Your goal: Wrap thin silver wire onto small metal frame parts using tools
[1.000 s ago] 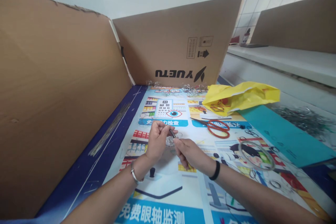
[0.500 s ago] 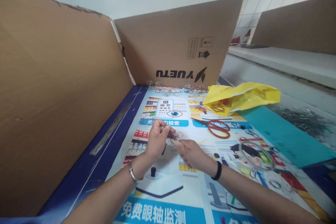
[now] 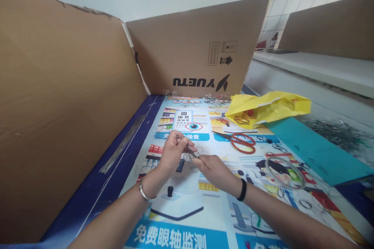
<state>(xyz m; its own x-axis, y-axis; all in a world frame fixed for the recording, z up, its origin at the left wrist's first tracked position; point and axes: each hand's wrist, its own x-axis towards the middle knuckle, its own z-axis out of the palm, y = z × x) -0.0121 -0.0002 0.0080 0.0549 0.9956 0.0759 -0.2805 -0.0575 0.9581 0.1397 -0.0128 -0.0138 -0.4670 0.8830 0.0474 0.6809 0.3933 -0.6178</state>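
Note:
My right hand (image 3: 214,169) is closed around the near end of a thin dark rod (image 3: 192,153), perhaps a slim tool. The rod's far end reaches my left hand (image 3: 174,151), whose thumb and forefinger are pinched together; what they grip is too small to name. Thin wire loops (image 3: 194,160) show between and below the fingers, over the printed poster (image 3: 178,190). Scissors with red handles (image 3: 244,142) lie a little beyond my right hand, blades pointing left. A pale coiled ring (image 3: 284,173) rests to the right.
Cardboard panels (image 3: 193,50) wall off the back and left. A yellow bag (image 3: 271,109) lies at the back right, near a teal sheet (image 3: 315,151) and a heap of wire pieces (image 3: 336,134). Straight wires (image 3: 122,144) lie on the left. Tangled wire (image 3: 214,100) lines the back.
My hands stay close together with only a slight shift. A little more of the dark rod shows between them now. The scissors, bag and wires have not moved.

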